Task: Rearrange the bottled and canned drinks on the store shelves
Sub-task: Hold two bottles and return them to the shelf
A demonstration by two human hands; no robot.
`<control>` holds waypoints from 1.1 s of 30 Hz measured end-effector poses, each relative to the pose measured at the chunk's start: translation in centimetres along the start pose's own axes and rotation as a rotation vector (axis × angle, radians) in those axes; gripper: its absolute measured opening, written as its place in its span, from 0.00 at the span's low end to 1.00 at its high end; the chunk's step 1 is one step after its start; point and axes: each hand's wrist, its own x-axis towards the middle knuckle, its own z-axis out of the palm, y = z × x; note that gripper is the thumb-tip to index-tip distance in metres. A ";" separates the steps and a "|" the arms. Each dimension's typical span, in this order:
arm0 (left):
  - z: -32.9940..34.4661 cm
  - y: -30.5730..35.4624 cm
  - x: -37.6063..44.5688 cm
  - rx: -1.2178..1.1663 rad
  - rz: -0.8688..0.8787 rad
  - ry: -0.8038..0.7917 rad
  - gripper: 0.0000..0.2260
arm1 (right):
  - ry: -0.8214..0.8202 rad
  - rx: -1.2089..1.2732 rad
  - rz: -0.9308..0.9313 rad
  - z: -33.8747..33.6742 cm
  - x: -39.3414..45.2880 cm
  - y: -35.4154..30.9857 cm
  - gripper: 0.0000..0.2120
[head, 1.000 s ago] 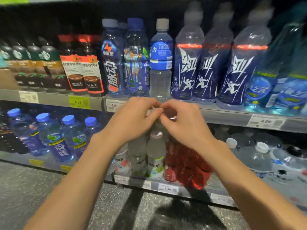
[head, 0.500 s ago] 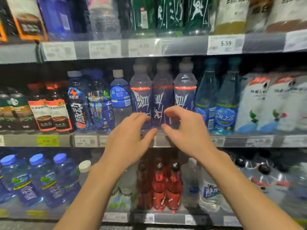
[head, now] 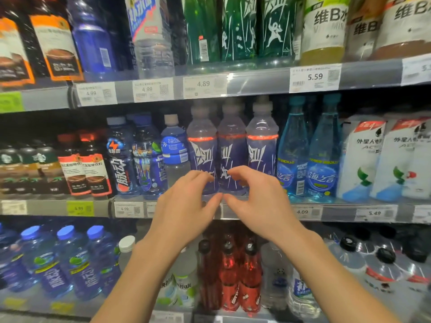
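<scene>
Left hand [head: 186, 206] & right hand [head: 258, 201] empty, fingers loosely curled, at mid-frame purple bottles [head: 232, 155] on the middle shelf [head: 338, 213]. Prob full: heavy, smooth, slippery plastic; take each round the label, not the cap.

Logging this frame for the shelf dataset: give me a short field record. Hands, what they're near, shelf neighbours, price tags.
left hand: fingers loosely curled, holding nothing
right hand: fingers loosely curled, holding nothing
target: purple-label bottles, three in a row on the middle shelf; both hands in front of them, contact unclear
left neighbour: blue-label clear bottle
right neighbour: teal bottles
shelf above: green bottles
shelf below: red bottles
readable tags: 4.89 tag, 5.59 tag
</scene>
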 end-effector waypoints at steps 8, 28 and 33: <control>0.6 0.4 0.7 0.123 0.064 0.158 0.13 | 0.097 -0.173 0.045 -1.1 0.8 0.0 0.23; -0.1 0.9 1.9 0.020 -0.012 0.201 0.17 | 0.084 -0.070 -0.022 -1.5 1.0 -0.3 0.24; -3.6 0.2 2.7 -0.085 -0.065 0.354 0.15 | 0.147 0.108 -0.043 -2.8 1.2 -2.2 0.23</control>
